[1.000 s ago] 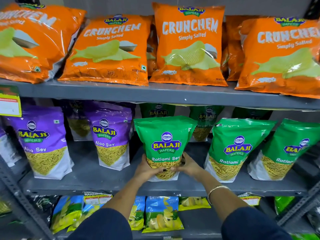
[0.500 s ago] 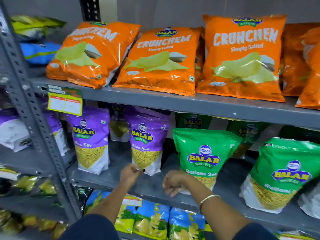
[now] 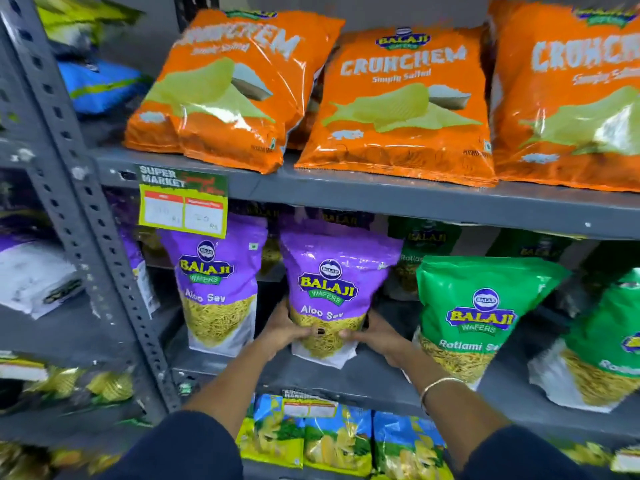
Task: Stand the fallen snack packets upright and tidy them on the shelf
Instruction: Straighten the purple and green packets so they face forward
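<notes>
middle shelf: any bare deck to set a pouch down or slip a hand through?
Bare strip along the middle shelf front edge. Narrow gaps flank the held Aloo Sev pouch, filled by left hand and right hand. Green Ratlami pouch and second Aloo Sev pouch crowd close.

Purple Aloo Sev packet (image 3: 330, 292) (upright, mid-shelf)

The orange Crunchem packets (image 3: 398, 102) are glossy plastic film, crinkled and catching bright highlights. The purple Aloo Sev pouch (image 3: 332, 292) has a smoother, satiny plastic skin with a clear window over rough yellow strands; the green Ratlami Sev pouch (image 3: 474, 306) looks the same. The shelf (image 3: 415, 199) and its perforated upright (image 3: 90, 216) are grey painted metal, matt and scuffed. The price tag (image 3: 183, 202) is printed paper. A thin metal bangle (image 3: 438, 386) shines. The sleeves (image 3: 194, 448) are dark matt cloth.
</notes>
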The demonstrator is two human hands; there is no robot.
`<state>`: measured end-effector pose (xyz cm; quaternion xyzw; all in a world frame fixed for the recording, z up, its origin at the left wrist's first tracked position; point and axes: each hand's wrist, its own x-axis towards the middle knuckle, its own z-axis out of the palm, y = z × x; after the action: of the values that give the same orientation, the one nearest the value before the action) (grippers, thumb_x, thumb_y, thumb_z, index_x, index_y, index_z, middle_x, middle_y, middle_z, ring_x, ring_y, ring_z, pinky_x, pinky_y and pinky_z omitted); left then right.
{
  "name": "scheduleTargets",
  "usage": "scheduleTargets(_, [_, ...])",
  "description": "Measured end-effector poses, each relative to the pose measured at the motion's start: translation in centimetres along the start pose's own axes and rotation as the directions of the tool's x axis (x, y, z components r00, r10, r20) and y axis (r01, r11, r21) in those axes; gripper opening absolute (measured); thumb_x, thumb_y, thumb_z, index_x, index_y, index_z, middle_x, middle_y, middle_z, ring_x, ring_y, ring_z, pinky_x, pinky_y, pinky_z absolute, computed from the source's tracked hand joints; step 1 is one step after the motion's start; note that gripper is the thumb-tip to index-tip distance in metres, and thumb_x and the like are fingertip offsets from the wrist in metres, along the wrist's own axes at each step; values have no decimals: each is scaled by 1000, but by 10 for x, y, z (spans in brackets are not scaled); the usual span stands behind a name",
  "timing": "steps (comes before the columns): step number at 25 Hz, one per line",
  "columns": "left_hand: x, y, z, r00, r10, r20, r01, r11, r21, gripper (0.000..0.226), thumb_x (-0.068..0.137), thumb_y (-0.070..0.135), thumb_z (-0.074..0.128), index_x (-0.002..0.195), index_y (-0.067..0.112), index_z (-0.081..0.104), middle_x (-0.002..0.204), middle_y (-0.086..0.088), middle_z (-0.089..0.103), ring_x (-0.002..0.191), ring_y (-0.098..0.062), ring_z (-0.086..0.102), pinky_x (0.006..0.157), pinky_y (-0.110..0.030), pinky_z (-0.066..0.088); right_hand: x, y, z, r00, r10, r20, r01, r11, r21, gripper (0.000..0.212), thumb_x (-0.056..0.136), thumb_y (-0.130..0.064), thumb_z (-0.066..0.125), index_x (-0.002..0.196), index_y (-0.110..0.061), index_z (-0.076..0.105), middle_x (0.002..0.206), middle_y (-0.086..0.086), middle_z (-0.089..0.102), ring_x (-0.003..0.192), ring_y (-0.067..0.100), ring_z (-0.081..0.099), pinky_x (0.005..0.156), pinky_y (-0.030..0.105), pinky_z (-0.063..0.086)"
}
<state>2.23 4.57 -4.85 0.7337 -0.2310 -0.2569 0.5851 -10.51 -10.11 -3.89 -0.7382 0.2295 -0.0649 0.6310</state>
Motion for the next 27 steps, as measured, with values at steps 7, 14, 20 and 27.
scheduleTargets(7, [-16,-2,-2,999,-29,-23,28,999,-23,123,16,43,93,123,14,40,117,-9,60,110,-24,58,101,-44,47,-28,-153,-16,831,-376,-409,337,927,-166,22,82,-22,67,101,-11,68,106,7,69,84,15,62,64,23,40])
scheduleTargets(14, [-23,3,4,995,-55,-86,59,997,50,110,35,33,89,131,12,38,116,-5,59,112,-24,57,103,-41,46,-31,-184,0,926,-369,-77,103,443,-891,30,89,-31,52,116,-20,58,127,12,59,116,31,54,96,38,45])
scheduleTargets(20, [-26,-3,-1,997,-70,-11,71,989,127,112,35,22,84,134,10,32,131,-12,52,115,-18,49,97,-31,42,-48,-99,30,525,-783,335,361,-152,-920,15,77,-26,55,74,-12,61,72,6,67,67,27,65,54,27,50])
scheduleTargets(27, [-28,-15,9,993,-96,-64,110,949,297,103,56,17,86,140,12,27,139,-11,51,127,-26,49,103,-34,39,-8,11,1,1000,24,-11,-26,879,-476,94,53,-31,88,130,-9,39,132,10,56,123,27,53,102,41,46])
